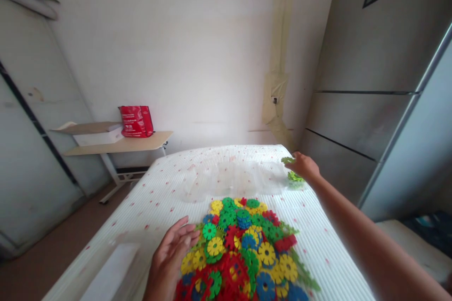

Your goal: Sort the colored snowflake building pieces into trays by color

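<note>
A heap of flower-shaped plastic discs [233,254] in red, yellow, green and blue lies on the table in front of me. My left hand [173,251] is at the heap's left edge, fingers loosely bent and apart, with nothing visible in it. My right hand [304,165] reaches out to the far right of the table, pinching a light green plastic disc [288,160]. Just below that hand, a small group of light green discs [295,177] sits at the right end of the clear plastic [233,178].
A white box [111,273] lies at the table's near left. Patterned cloth [144,197] covers the table. Further back on the left, a small desk [148,142] holds a red bag [137,121] and a flat carton [99,136]. A grey fridge [356,113] stands at right.
</note>
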Demonstrator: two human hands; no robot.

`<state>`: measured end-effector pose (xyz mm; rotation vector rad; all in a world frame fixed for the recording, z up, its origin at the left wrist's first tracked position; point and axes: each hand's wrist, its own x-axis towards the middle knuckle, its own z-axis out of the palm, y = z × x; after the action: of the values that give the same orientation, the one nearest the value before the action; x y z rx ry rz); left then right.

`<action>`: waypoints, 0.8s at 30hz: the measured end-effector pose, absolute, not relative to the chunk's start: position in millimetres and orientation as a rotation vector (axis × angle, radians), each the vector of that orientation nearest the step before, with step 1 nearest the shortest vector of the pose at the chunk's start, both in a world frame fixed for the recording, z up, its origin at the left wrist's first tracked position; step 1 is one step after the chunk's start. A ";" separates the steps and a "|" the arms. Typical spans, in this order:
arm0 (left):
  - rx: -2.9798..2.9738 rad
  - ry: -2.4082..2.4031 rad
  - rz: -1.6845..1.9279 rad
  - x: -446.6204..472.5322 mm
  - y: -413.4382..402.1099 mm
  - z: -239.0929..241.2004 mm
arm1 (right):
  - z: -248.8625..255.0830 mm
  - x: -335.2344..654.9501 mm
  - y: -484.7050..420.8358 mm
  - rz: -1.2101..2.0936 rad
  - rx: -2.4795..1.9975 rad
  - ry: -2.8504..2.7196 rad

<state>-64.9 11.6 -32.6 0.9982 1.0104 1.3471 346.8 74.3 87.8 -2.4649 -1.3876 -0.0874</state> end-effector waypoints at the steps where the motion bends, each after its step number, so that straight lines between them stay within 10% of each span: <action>1: 1.001 1.021 1.344 -65.4 12.2 -33.2 | 85.7 353.7 80.3 -0.075 -2.499 -1.363; 24: 1.119 1.196 1.429 -70.6 12.3 -25.3 | 113.0 340.7 59.8 -0.277 -2.502 -1.349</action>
<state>-70.6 12.3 -25.3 1.1188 1.1963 1.4287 340.7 59.8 113.0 -2.5016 -1.3487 -0.2775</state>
